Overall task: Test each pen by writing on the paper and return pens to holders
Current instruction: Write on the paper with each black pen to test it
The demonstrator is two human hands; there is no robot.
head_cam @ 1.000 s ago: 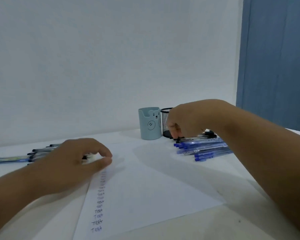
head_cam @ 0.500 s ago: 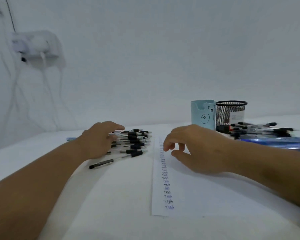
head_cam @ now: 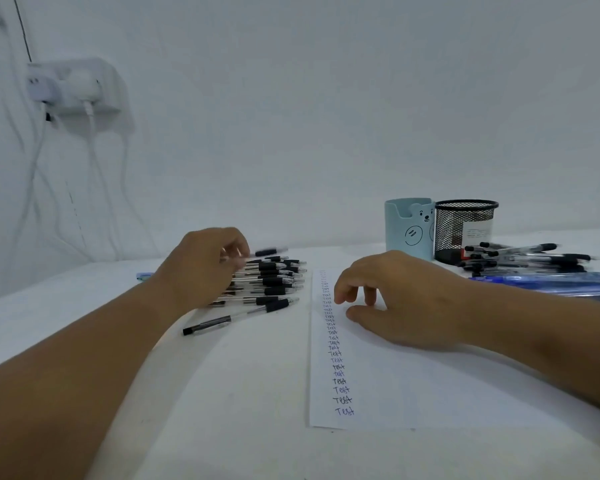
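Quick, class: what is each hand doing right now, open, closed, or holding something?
Left hand: fingers pinch a blurred black-grip clear pen above the pile of black-grip pens.
Right hand: open, holding nothing, resting on the white paper sheet.

Soft, even, cool bluish-white light, fairly bright, no hard source visible. Shadows faint: a soft one under the left arm [head_cam: 84,358] at lower left, a weak one under the right hand [head_cam: 395,299] on the paper [head_cam: 413,393]. No glare. Overall image soft, compressed-looking. Motion blur on the pen [head_cam: 271,251] at the left hand [head_cam: 201,268] fingertips, and on the pens [head_cam: 527,259] at right edge. Wide-angle bend: table edge [head_cam: 32,289] curves at left. Small writing at the top of the column unreadable.
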